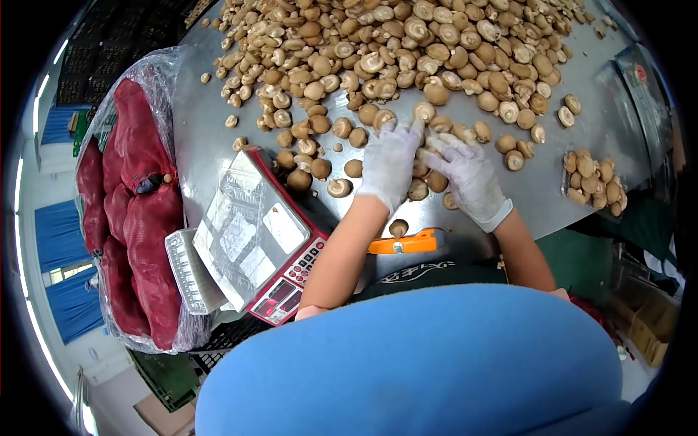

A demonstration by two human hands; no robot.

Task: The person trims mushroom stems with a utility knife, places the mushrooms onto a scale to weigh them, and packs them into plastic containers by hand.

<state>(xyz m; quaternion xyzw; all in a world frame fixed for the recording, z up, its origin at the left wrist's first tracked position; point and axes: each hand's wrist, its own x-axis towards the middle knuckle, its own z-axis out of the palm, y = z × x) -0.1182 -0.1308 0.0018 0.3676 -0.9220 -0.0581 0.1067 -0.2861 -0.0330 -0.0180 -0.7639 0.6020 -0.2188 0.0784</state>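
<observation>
My left hand (389, 163), in a pale glove, lies over the near edge of the mushroom pile, fingers stretched forward. Its fingertips reach a brown mushroom (424, 111) and another mushroom beside it. My right hand (469, 176), gloved too, has its fingers extended to the left, close to the left hand. Beneath those fingers is a mushroom (437, 181), partly covered. Neither hand shows a mushroom gripped, though the undersides of the fingers are hidden. A single mushroom (398, 228) sits nearer my body, by an orange tool (407, 243) that looks like a cutter handle.
A big mushroom heap (407, 43) covers the far part of the metal table (207, 109). At left stand a red scale (283, 280) with plastic-covered pan, a stack of white trays (190, 272) and red mesh sacks (149, 225). A filled mushroom pack (595, 180) lies at right.
</observation>
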